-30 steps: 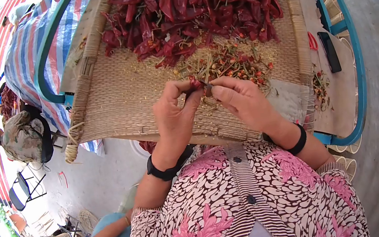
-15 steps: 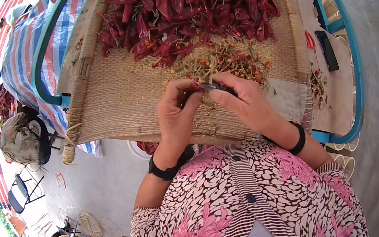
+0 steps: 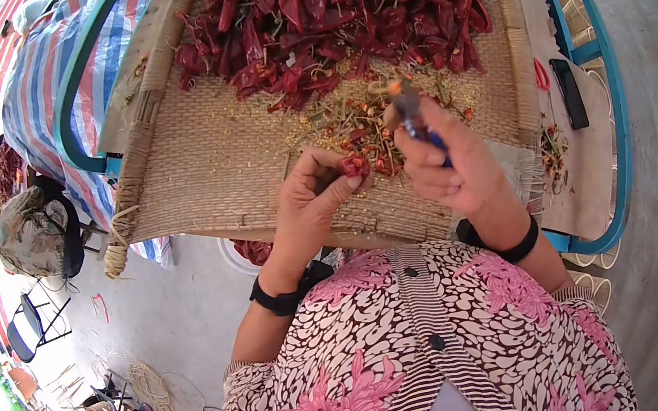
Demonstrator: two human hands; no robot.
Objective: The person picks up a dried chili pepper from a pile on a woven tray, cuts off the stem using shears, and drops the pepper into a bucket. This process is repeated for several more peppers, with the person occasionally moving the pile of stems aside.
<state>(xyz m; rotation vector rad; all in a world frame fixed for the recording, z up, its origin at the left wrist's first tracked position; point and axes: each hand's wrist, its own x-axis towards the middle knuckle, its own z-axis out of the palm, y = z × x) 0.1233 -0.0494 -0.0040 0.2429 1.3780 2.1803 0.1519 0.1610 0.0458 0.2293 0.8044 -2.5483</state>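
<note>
My left hand [image 3: 309,200] pinches a red chili pepper [image 3: 355,166] with its cut, open end facing right. To its right, my right hand [image 3: 450,156] is wrapped round a small cutting tool [image 3: 410,109] with blue on its handle; the tool is blurred, and an orange bit shows at its tip. Both hands are above a woven tray [image 3: 202,165]. Behind them lies a heap of dried red chilies [image 3: 333,11]. Stems and orange-red cores [image 3: 372,125] are scattered between the heap and my hands.
A black phone [image 3: 568,93] and red-handled scissors [image 3: 541,75] lie on the board at the right. A teal metal frame [image 3: 616,117] surrounds the tray. Below its edge is a white tub [image 3: 231,258] with chilies. Other people sit at the left, near a folding chair [image 3: 25,333].
My hands have moved apart. The right one has lifted forward with the tool, away from the chili, while the left one keeps the chili, lower now. The nearby person's arm at the lower left is gone.
</note>
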